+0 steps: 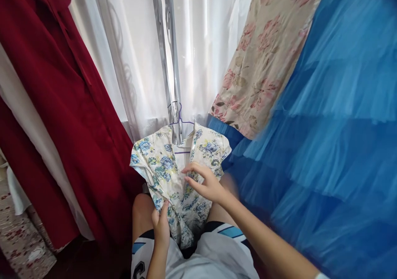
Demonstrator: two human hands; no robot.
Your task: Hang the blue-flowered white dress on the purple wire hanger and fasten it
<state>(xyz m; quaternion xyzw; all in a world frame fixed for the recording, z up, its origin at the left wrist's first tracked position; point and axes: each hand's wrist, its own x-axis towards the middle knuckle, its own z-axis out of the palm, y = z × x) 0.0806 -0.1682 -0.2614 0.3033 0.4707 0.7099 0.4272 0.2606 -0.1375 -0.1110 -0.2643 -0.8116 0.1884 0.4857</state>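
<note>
A white short-sleeved floral top with blue roses and green leaves hangs open-necked on a purple wire hanger in front of me. Its lower part droops between my knees, so I cannot tell its full length. My left hand is closed on the garment's left side, thumb on the outside of the cloth. Over the front opening, my right hand has its thumb and fingers apart, with no cloth held between them. Its fingertips are close to the fabric; whether they touch it I cannot tell.
The hanger hangs by a grey metal pole before a white curtain. Long dark red cloth hangs at left. A beige floral garment and a layered blue tulle skirt crowd the right. My bent knees flank the top.
</note>
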